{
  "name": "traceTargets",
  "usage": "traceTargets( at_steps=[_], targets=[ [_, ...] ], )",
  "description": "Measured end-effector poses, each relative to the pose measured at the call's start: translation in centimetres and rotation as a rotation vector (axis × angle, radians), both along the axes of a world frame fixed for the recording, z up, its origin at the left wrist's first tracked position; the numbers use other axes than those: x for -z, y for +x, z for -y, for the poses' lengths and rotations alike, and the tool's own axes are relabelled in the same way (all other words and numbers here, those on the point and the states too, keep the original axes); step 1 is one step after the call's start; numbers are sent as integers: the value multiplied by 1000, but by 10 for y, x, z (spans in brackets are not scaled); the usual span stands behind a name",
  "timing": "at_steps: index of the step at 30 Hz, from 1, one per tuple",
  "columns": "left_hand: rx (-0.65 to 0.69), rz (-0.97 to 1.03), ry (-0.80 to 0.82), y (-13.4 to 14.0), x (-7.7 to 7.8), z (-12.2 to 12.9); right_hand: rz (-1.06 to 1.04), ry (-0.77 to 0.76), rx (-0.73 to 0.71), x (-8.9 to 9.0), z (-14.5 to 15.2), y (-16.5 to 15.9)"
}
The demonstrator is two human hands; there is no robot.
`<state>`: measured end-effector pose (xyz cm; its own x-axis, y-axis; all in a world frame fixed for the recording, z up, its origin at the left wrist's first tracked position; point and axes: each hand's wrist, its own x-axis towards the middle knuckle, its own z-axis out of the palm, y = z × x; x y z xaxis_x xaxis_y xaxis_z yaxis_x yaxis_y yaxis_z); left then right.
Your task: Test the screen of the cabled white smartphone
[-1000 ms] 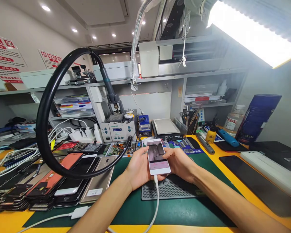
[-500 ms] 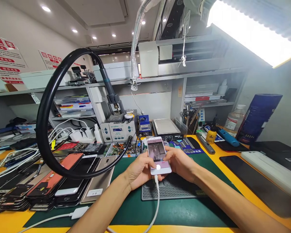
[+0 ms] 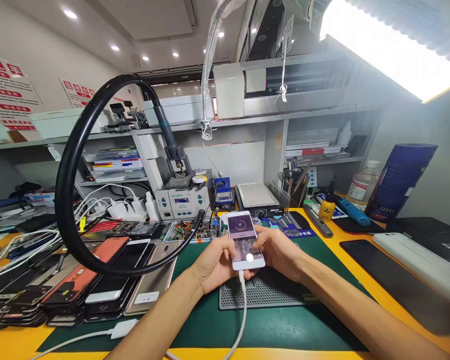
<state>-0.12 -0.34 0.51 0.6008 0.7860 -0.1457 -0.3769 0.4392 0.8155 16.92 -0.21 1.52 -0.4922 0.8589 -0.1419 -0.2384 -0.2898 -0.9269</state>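
Between my two hands is a white smartphone point(image 3: 245, 235), held upright and tilted toward me with its screen lit. The screen has a round dial in its upper part. My left hand point(image 3: 216, 262) grips the phone's left side, its thumb over the lower left of the screen. My right hand point(image 3: 279, 252) grips the right side, with the thumb at the screen's right edge. Fingers behind the phone are mostly hidden. A white charging cable point(image 3: 243, 310) is plugged into its bottom end. Below lies a grey perforated pad point(image 3: 270, 295) on a green mat point(image 3: 198, 327).
Stacked phones and phone parts point(image 3: 108, 280) cover the left side. A black hose point(image 3: 65, 200) loops above them from a soldering station point(image 3: 182, 202). Behind the phone sits a heating plate point(image 3: 257, 195). At right are a yellow bottle point(image 3: 326, 210) and a dark phone point(image 3: 390, 280).
The phone's screen has switched to a picture with a round dial at the top. My left thumb has shifted slightly up and left off the lower screen. The phone stays in place.
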Motion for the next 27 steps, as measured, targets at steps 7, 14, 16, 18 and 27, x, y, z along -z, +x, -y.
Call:
traceTargets(
  at_steps=[7,14,16,18,27],
  targets=[
    [46,39,-38,-2,4,-5,-11,-11,-20,3,-1,1],
    [80,93,-68,-2,6,-7,-28,-40,-11,2,-1,1],
    [84,101,-71,-2,5,-7,-37,-44,-7,2,-1,1],
    [80,102,-76,-2,4,-7,-42,-51,1,1,-1,1],
    [24,52,-124,-1,1,-6,-34,-121,46,1,-3,0]
  ],
)
